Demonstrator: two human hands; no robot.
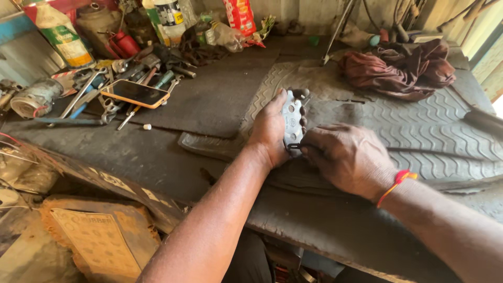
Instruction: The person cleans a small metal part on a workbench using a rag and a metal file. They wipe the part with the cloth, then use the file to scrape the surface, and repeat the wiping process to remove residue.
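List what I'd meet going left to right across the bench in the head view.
Grey motor part → phone with orange case → left hand → grey metal plate → right hand → brown cloth.

The metal plate at the centre is dull grey with dark round holes. Under it, the rubber mat is black-grey, ribbed in wavy zigzag lines. At two o'clock lies a maroon-brown cloth. At ten o'clock a phone has an orange edge and dark screen. A red-and-orange thread band circles the wrist at four o'clock.
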